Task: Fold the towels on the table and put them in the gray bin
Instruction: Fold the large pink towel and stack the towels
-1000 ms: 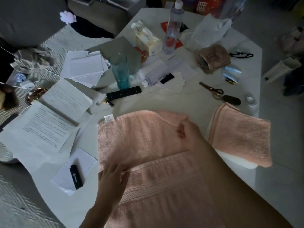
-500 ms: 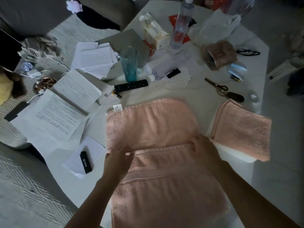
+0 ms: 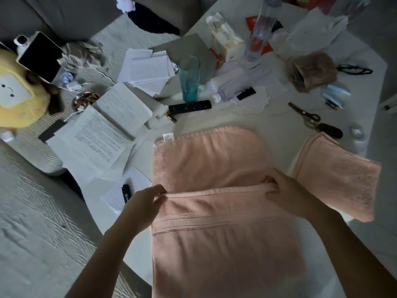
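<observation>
Towel [image 3: 214, 211] flat at near table [image 3: 268, 130] edge. Left hand [image 3: 142, 204], right hand [image 3: 285, 190] pinch its folded hem at both ends, apparently slightly raised. Folded towel [image 3: 337, 177] right, apart.

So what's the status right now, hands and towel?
Left hand and right hand both pinch the folded edge of the pink towel. Second folded towel lies to its right. Gray bin not in view. Nothing blocking the fold.
</observation>
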Motion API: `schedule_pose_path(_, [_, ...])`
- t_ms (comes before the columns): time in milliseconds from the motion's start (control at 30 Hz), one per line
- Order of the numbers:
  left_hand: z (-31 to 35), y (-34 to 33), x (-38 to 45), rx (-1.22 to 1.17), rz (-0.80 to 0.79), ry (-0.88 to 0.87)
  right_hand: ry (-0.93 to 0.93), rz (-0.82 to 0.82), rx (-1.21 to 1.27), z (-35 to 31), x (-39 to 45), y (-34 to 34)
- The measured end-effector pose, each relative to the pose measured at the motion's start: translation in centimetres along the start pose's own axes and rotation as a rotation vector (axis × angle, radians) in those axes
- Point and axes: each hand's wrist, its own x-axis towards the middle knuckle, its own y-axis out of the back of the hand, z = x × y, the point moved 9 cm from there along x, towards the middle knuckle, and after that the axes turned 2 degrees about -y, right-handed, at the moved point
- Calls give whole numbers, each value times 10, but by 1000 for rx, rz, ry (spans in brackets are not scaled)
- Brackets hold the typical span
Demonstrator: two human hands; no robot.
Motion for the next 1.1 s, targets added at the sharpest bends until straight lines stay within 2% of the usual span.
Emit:
schedule_pose_path(100, [13,12,-15,-172,-111,-109,33,-267,72,-11,-6,8])
schedule_pose_path(167, [12,27,-13,-261,-107,-130,59,-313,71,-22,4,25])
schedule_pose_path(233, [5,51,11,-351,69,-84,76,-178,103,-35,34,50])
schedule_pose_path(333, [-4,76,66,-311,366,33,99,143,-6,-50,102,78])
schedule_pose_path(400, [-2,71,103,-285,395,66,-3,269,37,-38,142,73])
schedule_pose_path(467, [-9,59,123,-288,393,136,-131,309,134,-17,161,48])
schedule_pose_path(500, [-16,55,126,-318,412,170,-164,333,165,-7,163,37])
schedule_pose_path(600, [-35,48,116,-382,501,208,-240,550,296,22,148,28])
schedule_pose_path(733, [-58,37,102,-443,502,237,-230,536,183,29,139,26])
schedule_pose_path(867, [-71,45,110,-631,603,264,-120,681,225,18,146,60])
schedule_pose_path(1000, [-67,40,123,-431,548,339,-150,550,125,12,164,38])
schedule_pose_path(1100, [-59,34,108,-353,541,319,-104,570,171,13,149,25])
